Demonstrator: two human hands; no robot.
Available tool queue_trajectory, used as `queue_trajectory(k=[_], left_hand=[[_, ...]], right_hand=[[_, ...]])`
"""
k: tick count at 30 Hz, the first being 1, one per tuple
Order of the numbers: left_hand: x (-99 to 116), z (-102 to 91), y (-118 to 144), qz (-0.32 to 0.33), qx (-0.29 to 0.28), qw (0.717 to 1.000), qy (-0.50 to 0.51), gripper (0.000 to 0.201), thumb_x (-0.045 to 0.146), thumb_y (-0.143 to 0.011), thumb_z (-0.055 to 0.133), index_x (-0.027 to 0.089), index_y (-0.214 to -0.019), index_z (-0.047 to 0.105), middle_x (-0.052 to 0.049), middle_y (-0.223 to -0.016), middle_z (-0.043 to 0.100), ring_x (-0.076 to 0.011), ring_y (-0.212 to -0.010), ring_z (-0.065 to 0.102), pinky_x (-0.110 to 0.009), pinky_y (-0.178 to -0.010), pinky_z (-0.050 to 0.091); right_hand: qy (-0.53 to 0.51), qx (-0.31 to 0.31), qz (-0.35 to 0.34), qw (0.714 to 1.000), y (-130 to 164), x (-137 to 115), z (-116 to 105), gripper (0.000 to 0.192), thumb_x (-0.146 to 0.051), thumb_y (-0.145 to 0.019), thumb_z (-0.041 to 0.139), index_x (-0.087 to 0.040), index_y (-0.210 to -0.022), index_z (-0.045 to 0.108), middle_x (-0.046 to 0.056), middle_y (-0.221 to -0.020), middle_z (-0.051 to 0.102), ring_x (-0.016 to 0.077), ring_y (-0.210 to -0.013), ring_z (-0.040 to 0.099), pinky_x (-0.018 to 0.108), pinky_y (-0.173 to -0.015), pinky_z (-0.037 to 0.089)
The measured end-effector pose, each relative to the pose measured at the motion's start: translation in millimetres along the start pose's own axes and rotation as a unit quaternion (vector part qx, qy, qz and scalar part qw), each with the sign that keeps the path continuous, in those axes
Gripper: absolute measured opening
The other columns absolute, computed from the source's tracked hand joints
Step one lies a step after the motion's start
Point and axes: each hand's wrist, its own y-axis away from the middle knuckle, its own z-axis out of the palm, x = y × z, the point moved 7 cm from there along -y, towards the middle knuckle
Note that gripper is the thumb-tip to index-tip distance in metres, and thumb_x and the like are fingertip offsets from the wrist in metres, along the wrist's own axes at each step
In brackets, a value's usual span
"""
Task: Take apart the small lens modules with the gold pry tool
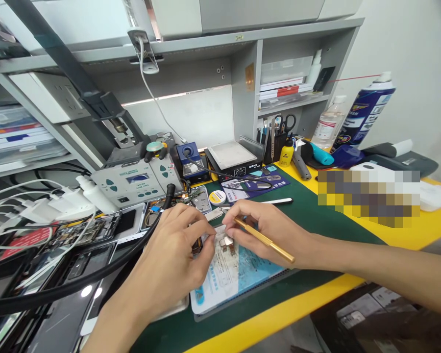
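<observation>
In the head view, my right hand (270, 230) is closed around a gold pen-shaped tool (266, 240). Its rear end slants down to the right; my fingers hide its front tip. Facing it from the left is my left hand (185, 245), thumb and forefinger brought together. Whatever they pinch, if anything, is too small to make out. A small shiny metal part with copper-coloured pieces (228, 244) lies just below the right fingertips, on a white-and-blue printed pad (224, 289). Part of a dark item beside the left fingers is hidden.
Phone parts and panels (69, 294) crowd the left side, crossed by a thick black hose (106, 274). Behind stand a grey soldering station (135, 184), a hot plate (233, 159) and a tool holder (277, 142). A spray can (367, 115) stands at back right.
</observation>
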Motion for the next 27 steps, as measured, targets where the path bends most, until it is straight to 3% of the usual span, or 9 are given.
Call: queue_trajectory(k=[12,19,23,27], left_hand=[[-1,2.1,3,-0.001,-0.017,1.000,0.011,0.015,0.018,-0.093,0.054,0.026,-0.089,0.066,-0.002,-0.096,0.061,-0.0236,-0.097,0.051,-0.043,-0.085,0.042],[0,2.0,2,0.003,-0.028,1.000,0.006,0.017,0.017,-0.093,0.054,0.027,-0.090,0.068,-0.003,-0.097,0.061,-0.0241,-0.098,0.051,-0.044,-0.086,0.041],[-1,0.9,2,0.006,-0.035,0.999,-0.004,0.018,0.017,-0.093,0.052,0.026,-0.088,0.068,-0.004,-0.099,0.062,-0.0247,-0.097,0.051,-0.045,-0.083,0.040],[-2,-0.5,0,0.006,-0.033,0.999,-0.008,0.020,0.018,-0.093,0.051,0.025,-0.087,0.068,-0.005,-0.099,0.062,-0.0249,-0.095,0.051,-0.045,-0.080,0.040]], right_hand=[[-0.078,0.080,0.017,0.994,3,1,-9,0.004,-0.017,-0.092,0.065,-0.020,-0.095,0.063,-0.004,-0.072,0.058,0.0087,-0.058,0.049,0.020,-0.051,0.039],[-0.117,0.099,0.041,0.987,2,0,-12,0.006,-0.016,-0.093,0.063,-0.018,-0.097,0.065,0.002,-0.082,0.073,0.0137,-0.072,0.068,0.022,-0.059,0.051],[-0.172,0.124,0.050,0.976,2,-2,-14,0.020,-0.032,-0.099,0.058,-0.016,-0.108,0.065,0.006,-0.084,0.077,0.0162,-0.069,0.072,0.024,-0.054,0.054],[-0.175,0.122,0.063,0.975,3,-2,-13,0.032,-0.043,-0.099,0.058,-0.015,-0.086,0.068,0.004,-0.069,0.071,0.0144,-0.055,0.065,0.026,-0.047,0.050]])
